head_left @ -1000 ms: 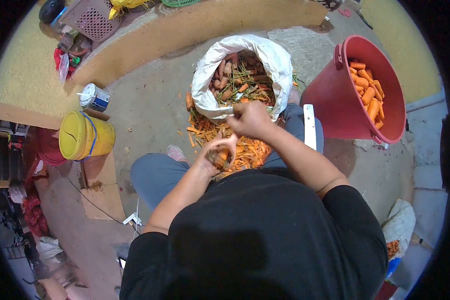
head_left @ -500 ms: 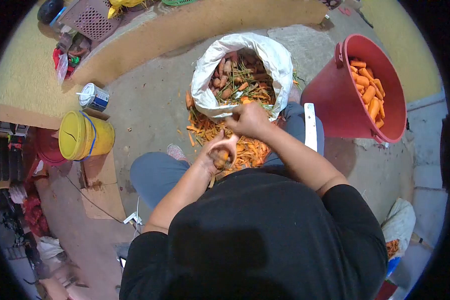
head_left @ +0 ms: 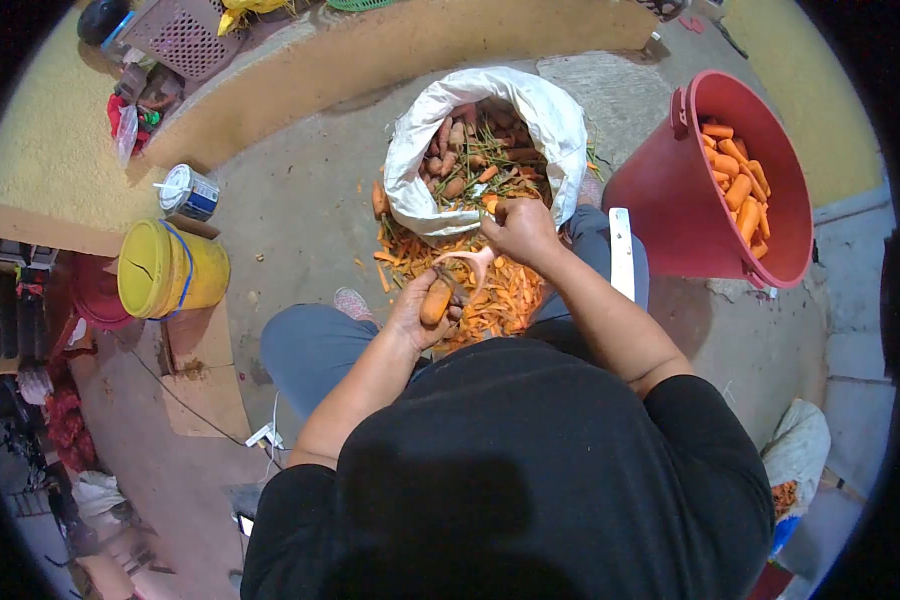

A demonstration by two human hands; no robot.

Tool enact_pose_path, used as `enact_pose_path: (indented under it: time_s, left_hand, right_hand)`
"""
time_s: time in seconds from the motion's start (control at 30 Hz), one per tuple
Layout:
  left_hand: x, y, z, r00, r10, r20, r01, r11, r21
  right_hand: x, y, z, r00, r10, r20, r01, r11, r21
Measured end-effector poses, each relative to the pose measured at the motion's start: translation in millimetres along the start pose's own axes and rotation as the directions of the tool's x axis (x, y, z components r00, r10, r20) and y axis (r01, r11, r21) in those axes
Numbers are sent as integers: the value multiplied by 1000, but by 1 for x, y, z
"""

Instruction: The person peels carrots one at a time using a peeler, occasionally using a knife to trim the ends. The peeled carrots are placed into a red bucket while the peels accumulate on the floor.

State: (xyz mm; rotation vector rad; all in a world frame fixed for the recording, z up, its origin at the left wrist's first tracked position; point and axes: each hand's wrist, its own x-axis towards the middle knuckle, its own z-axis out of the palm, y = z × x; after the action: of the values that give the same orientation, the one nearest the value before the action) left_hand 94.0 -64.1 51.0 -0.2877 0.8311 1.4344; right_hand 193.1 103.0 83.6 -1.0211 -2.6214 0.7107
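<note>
My left hand is wrapped round a short orange carrot, held close to my body between my knees. A pink peeler is in my closed right hand, its wide head angled down toward the carrot's upper end. Beneath both hands, a heap of orange peelings covers the floor. Just beyond stands a white sack with its rim rolled back, holding unpeeled carrots and green stems.
To the right, a large red bucket leans toward me with peeled carrots inside. A yellow bucket and a paint can stand at left. Behind the sack runs a low wall. Another white sack sits at lower right.
My right hand has moved slightly right and toward me with the peeler. The peeler head has shifted away from the carrot, which now shows more fully in my left hand.
</note>
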Motion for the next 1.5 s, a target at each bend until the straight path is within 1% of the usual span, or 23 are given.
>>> enact_pose_path:
  time_s: [0.07, 0.1, 0.13, 0.17, 0.27, 0.3, 0.33, 0.4, 0.47, 0.5, 0.53, 0.6, 0.63, 0.73, 0.77, 0.83, 0.97, 1.07, 1.17, 1.27, 1.3, 1.4, 1.5]
  left_hand:
    - [-1, -2, -1, 997, 38, 73, -41, 998, 41]
    - [2, -3, -1, 999, 29, 23, -30, 999, 21]
    - [5, -3, 0, 999, 20, -27, -20, 1000, 1]
    - [7, -2, 0, 997, 12, -76, -13, 1000, -19]
    - [5, -1, -8, 992, -49, 116, 40, 996, 80]
    - [5, 0, -8, 994, -108, 28, 109, 994, -31]
    - [6, 0, -11, 989, -128, 70, 132, 990, -50]
    - [10, 1, -21, 974, -165, 153, 180, 980, -86]
    - [6, -1, -7, 997, -53, 55, 54, 999, -6]
    - [5, -1, -2, 1000, 7, 10, -7, 999, 41]
    - [6, -1, -3, 998, -4, 69, -1, 998, 64]
    - [8, -1, -10, 983, -30, 184, 9, 994, 111]
    - [1, -6, 8, 995, 90, 33, -93, 986, 138]
    - [-2, 3, -1, 982, -148, 118, 144, 989, 41]
    - [-1, 2, 1, 986, -160, 50, 160, 987, 13]
    - [1, 1, 0, 984, -159, 83, 158, 987, 13]
    - [3, 3, -4, 979, -200, 24, 201, 979, -44]
    - [5, 3, -7, 990, -139, 11, 139, 990, 12]
    - [3, 1, -2, 984, 35, 176, -71, 977, 201]
    - [15, 5, -23, 956, -193, 222, 157, 973, 169]
    - [7, 2, -6, 992, -67, 109, 49, 986, 162]
    - [5, 2, -12, 983, -176, 59, 177, 984, -17]
    - [5, 5, -12, 977, -212, 17, 213, 977, -31]
  right_hand:
    - [-4, -14, 1, 994, -76, -78, 82, 994, 72]
    - [-9, -27, 0, 997, -63, -41, 69, 986, 151]
    - [-14, -37, -4, 994, -106, 9, 104, 986, 127]
    - [-12, -36, -4, 996, -87, 36, 83, 992, 97]
    - [10, -4, 6, 998, 63, 17, -62, 998, -30]
    - [17, 5, -3, 997, 63, 46, -55, 989, -140]
    - [17, 11, -10, 986, 163, 36, -156, 978, -138]
    - [15, 11, -6, 993, 117, -28, -118, 991, -58]
    - [-1, -17, -8, 999, -26, -38, 27, 1000, 11]
    - [-11, -28, -6, 984, -148, -102, 160, 979, 127]
    - [-14, -31, -2, 982, -180, -63, 186, 978, 98]
    - [-5, -21, 5, 994, -104, -34, 108, 977, 185]
    - [2, -13, 2, 999, -42, -17, 43, 992, 116]
    - [15, 3, -5, 998, 55, -31, -56, 997, -45]
    - [16, 4, -5, 996, 59, -62, -62, 996, -56]
    - [10, -5, -11, 997, 33, -70, -33, 999, 12]
    - [9, 3, 0, 998, 35, -60, -41, 994, -106]
    - [8, 2, -4, 997, 62, -49, -64, 997, -44]
    - [-5, -26, -10, 994, -110, -13, 111, 983, 144]
    - [-8, -26, 6, 989, -143, 29, 138, 982, 128]
    - [-2, -19, 6, 997, -73, 37, 71, 995, 65]
    - [17, 14, 1, 995, 100, -12, -100, 989, -111]
    - [16, 22, 8, 993, 90, -70, -92, 995, -28]
